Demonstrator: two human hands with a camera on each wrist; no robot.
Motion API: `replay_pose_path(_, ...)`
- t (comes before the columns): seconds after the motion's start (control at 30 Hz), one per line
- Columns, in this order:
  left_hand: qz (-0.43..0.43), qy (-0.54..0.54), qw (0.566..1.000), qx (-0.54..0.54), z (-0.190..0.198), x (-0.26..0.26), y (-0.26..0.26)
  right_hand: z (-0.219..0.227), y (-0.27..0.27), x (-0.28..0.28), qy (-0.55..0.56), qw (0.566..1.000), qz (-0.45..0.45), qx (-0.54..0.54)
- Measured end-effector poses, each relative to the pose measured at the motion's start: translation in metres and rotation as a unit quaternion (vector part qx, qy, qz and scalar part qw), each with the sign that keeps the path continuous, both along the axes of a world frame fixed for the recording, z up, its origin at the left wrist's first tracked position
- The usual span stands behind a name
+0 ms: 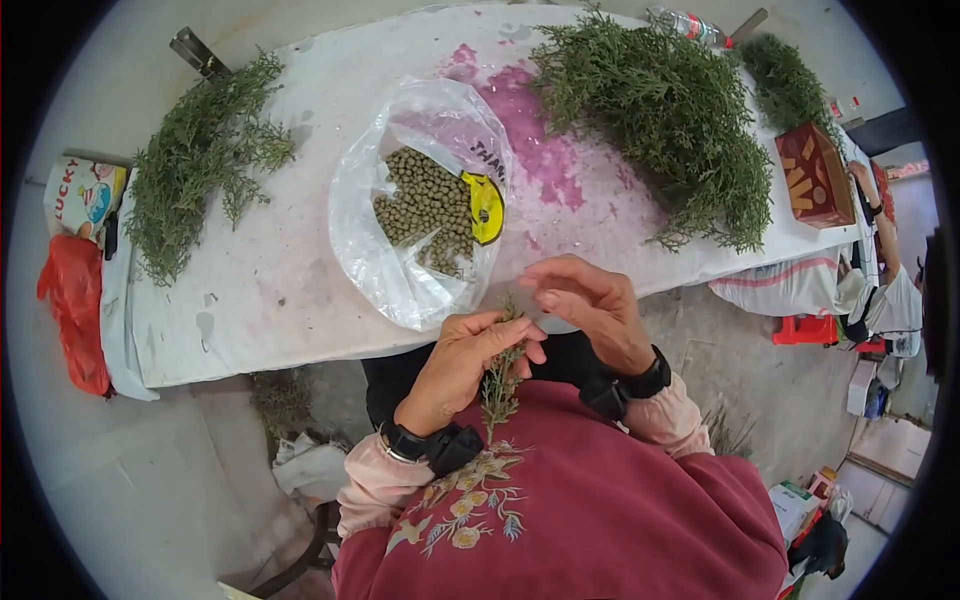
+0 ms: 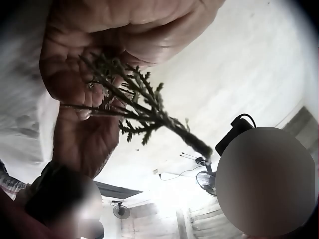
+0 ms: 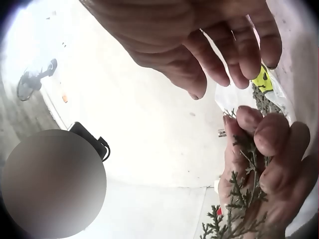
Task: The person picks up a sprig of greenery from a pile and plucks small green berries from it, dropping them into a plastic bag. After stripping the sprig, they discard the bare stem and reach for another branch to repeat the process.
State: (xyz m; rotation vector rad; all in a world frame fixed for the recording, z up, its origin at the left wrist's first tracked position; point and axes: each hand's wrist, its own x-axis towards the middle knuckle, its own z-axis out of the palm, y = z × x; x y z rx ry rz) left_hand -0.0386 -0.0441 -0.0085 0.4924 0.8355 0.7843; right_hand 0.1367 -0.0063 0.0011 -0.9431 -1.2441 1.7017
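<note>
Just in front of the chest, my left hand holds a small green conifer sprig between thumb and fingers. Its cut woody stem sticks out in the left wrist view. My right hand is raised beside it, fingers loosely bent and apart, with nothing visible in them; in the right wrist view the fingers hang above the left hand. Beyond both hands, a clear plastic bag with rolled-open sides contains many small round greenish-brown pellets and a yellow label.
Conifer branches lie in a big heap at the table's right and a smaller pile at its left. A red-brown box and a plastic bottle stand on the right. A red bag hangs at the left edge. Another person's arm shows far right.
</note>
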Motion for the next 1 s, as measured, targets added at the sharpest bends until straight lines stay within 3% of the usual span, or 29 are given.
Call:
replay_pose_path(0.07,-0.011,0.003,1.0,-0.004,0.0,0.004,-0.001,-0.003,0.0,0.002,0.012,1.0,0.002,-0.004)
replay_pose_path(0.17,-0.023,0.014,1.0,-0.004,-0.002,0.01,0.0,-0.009,0.001,0.006,0.034,0.987,0.076,-0.137)
replay_pose_path(0.3,-0.029,0.041,0.999,0.013,-0.007,0.017,-0.001,-0.01,0.001,0.012,0.029,0.98,0.082,-0.179)
replay_pose_path(0.4,-0.024,0.073,0.996,0.036,-0.004,0.018,-0.001,-0.018,0.0,0.013,0.035,0.991,0.061,-0.115)
replay_pose_path(0.43,-0.026,0.146,0.985,0.09,0.005,0.016,-0.001,-0.022,0.001,0.012,0.038,0.994,0.052,-0.083)
replay_pose_path(0.5,-0.031,0.289,0.938,0.19,0.018,0.008,-0.003,-0.03,0.004,0.012,0.055,0.996,0.042,-0.06)
replay_pose_path(0.53,-0.031,0.294,0.936,0.19,0.019,0.002,-0.002,-0.033,0.006,0.012,0.066,0.997,0.032,-0.038)
replay_pose_path(0.6,0.136,0.432,0.842,0.293,0.021,-0.012,0.005,-0.035,0.011,0.011,0.079,0.997,0.021,-0.014)
replay_pose_path(0.63,0.136,0.434,0.84,0.295,0.018,-0.017,0.011,-0.036,0.014,0.009,0.081,0.996,0.025,-0.014)
replay_pose_path(0.73,0.12,0.575,0.72,0.37,-0.003,-0.032,0.033,-0.036,0.02,0.002,0.088,0.995,0.037,-0.012)
replay_pose_path(0.77,0.121,0.576,0.718,0.372,-0.007,-0.032,0.036,-0.039,0.021,-0.001,0.073,0.997,0.038,0.005)
replay_pose_path(0.87,0.086,0.624,0.645,0.433,-0.017,-0.02,0.043,-0.046,0.024,-0.007,0.044,0.998,0.04,0.036)
replay_pose_path(1.0,0.092,0.647,0.606,0.454,-0.022,-0.015,0.051,-0.051,0.029,-0.014,0.044,0.997,0.031,0.06)
